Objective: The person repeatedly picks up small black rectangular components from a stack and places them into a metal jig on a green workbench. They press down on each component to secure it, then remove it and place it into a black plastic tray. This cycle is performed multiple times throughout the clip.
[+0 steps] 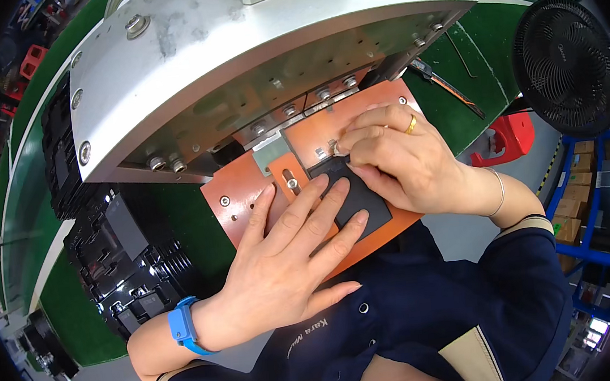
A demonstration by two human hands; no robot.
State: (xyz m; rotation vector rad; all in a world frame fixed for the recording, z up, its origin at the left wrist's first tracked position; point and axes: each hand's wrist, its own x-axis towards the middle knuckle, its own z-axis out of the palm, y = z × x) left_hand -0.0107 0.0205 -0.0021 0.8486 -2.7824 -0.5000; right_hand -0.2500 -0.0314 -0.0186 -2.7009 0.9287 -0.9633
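My left hand (288, 246) lies with fingers spread across a flat dark grey rectangular part (355, 200). That part sits in an orange fixture plate (237, 205) under a metal press frame. Beside my left fingertips is an orange slotted bar (288, 176) with a screw in its slot. My right hand (400, 157) is closed, its fingertips pinched at the far edge of the grey part. Something small and pale shows at those fingertips; its kind is too small to make out. Two small bright metal spots (321, 151) lie just left of them.
A silver metal frame (276, 26) arches over the fixture's far side. Black molded parts (133, 256) are stacked at left on the green table (202, 217). At right are a black fan (568, 66), a red tool-like object (507, 140), an orange-black cutter (448, 89) and a hex key (461, 53).
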